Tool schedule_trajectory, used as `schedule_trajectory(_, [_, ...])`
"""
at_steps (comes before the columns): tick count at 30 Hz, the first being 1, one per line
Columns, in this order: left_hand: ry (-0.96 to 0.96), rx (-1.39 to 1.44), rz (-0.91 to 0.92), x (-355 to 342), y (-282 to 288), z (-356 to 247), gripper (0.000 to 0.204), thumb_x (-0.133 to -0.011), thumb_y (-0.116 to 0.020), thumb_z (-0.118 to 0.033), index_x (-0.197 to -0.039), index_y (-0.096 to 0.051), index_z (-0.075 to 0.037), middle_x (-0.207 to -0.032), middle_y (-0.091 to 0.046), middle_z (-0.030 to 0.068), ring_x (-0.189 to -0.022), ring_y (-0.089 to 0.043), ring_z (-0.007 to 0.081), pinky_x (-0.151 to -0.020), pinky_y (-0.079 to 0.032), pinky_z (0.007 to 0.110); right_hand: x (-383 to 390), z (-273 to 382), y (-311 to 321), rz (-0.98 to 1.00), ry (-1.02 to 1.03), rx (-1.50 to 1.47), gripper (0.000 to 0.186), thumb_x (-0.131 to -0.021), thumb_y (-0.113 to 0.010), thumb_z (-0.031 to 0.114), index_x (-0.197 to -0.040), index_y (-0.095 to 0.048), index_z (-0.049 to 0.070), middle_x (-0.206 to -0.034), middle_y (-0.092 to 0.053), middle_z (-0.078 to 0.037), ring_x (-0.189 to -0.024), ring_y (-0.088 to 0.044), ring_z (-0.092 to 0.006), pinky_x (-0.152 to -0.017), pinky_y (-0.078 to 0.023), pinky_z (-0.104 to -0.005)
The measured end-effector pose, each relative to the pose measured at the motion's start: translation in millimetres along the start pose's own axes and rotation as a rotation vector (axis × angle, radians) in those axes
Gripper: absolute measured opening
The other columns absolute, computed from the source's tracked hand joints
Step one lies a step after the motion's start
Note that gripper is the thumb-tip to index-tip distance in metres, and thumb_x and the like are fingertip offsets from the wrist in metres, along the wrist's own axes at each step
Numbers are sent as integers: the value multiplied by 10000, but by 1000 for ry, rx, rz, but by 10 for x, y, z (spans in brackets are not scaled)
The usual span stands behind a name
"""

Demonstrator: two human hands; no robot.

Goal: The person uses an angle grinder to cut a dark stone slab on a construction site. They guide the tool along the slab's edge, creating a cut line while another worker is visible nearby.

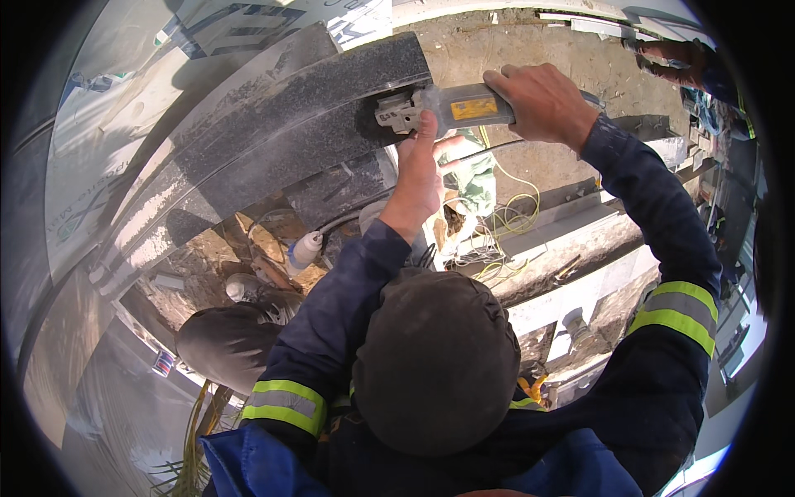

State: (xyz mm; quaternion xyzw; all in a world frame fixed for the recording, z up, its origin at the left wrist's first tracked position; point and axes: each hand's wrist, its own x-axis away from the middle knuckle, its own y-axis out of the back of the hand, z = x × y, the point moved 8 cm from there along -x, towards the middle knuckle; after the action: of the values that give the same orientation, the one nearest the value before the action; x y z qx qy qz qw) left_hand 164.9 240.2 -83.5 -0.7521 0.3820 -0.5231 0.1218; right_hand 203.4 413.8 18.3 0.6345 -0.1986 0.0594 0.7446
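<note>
My right hand (551,103) is wrapped round the rear of an angle grinder (474,108), grey with a yellow label. My left hand (418,178) supports the grinder near its metal head, thumb up against it and fingers reaching beneath the body. The head lies at the right end of a long dark grey stone slab (290,112) with a moulded edge; its disc cannot be made out. Pale dust coats part of the slab. A dark cable (364,203) runs below the grinder, beside my left forearm.
A white connector (306,248) sits on the rubble at left. Yellow-green cords (522,211) lie tangled near green cloth (476,182). A long stone block (571,232) stands at right. Another person's arm (675,62) shows at upper right. A rounded brown cloth shape (439,360) fills the lower middle.
</note>
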Motion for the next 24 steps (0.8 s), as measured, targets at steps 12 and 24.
schedule_trajectory(12, [37, 41, -12, 26, 20, -51, 1047, -921, -610, -739, -1590, -253, -18, -1586, -350, 299, -1476, -389, 398, -1173, -259, 710, -62, 41, -6, 0, 9, -15, 461, -756, -830, 157, -1168, -630, 110, -891, -684, -106, -832, -714, -341, -706, -548, -466])
schedule_trajectory(24, [22, 6, 4, -2, 25, -40, 1120, -931, -579, -750, -1614, -147, 25, -1602, -312, 317, -1494, -359, 409, -1177, -259, 707, -84, 29, -57, -35, 17, -58, 440, -747, -795, 106, -1150, -617, 108, -902, -684, -112, -825, -712, -353, -694, -549, -471])
